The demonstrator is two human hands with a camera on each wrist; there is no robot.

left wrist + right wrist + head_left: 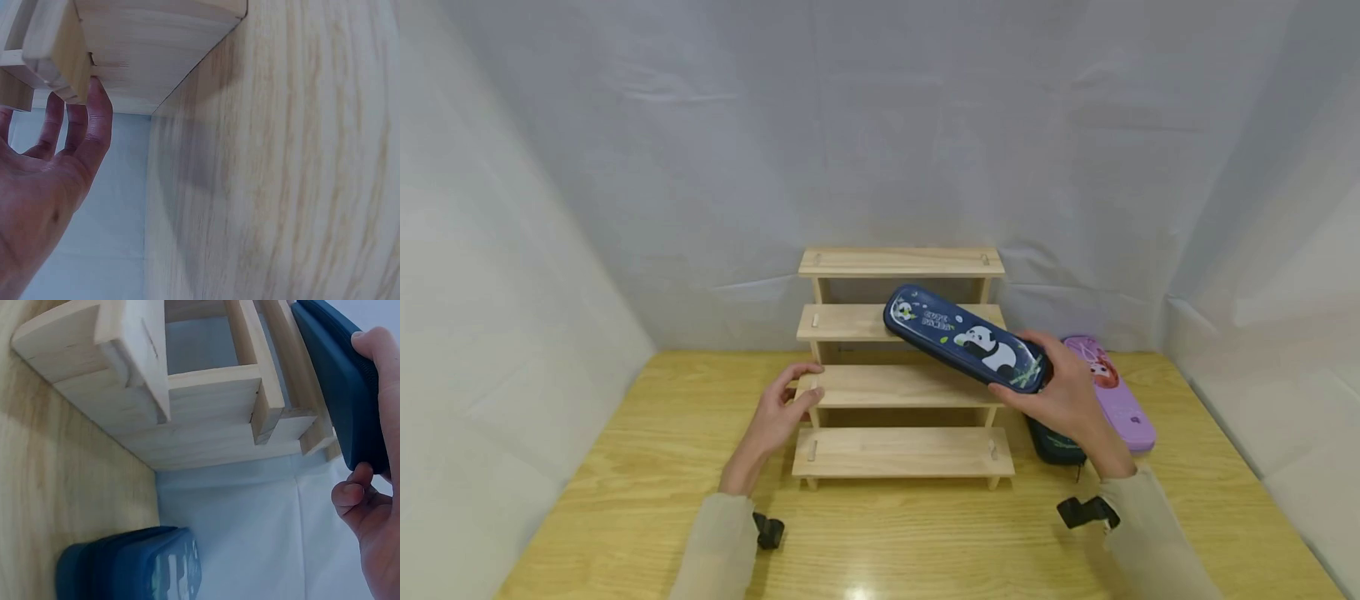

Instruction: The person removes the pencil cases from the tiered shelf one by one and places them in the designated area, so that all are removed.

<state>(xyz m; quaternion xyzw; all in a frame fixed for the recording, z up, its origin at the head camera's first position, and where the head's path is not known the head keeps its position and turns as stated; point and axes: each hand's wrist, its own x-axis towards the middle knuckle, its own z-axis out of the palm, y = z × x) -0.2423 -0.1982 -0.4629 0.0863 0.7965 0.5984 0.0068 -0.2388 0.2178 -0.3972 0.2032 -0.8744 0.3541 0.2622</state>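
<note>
A navy pencil case (951, 337) with a panda print and "CUTE PANDA" lettering is held up over the right side of a four-step wooden display stand (902, 454). My right hand (1067, 396) grips its right end, thumb on the near side. Tilted, its left end points up toward the second step from the top, overlapping it in the head view. My left hand (777, 417) grips the left end of the third step from the top, and the left wrist view shows its fingers (97, 119) bent around the board.
Right of the stand, a dark pencil case (1056, 443) lies on the wooden table (880, 542), partly hidden by my right hand. Beyond it lies a purple pencil case (1127, 412) with a cartoon figure. White sheeting (895, 125) surrounds the table at the back and sides.
</note>
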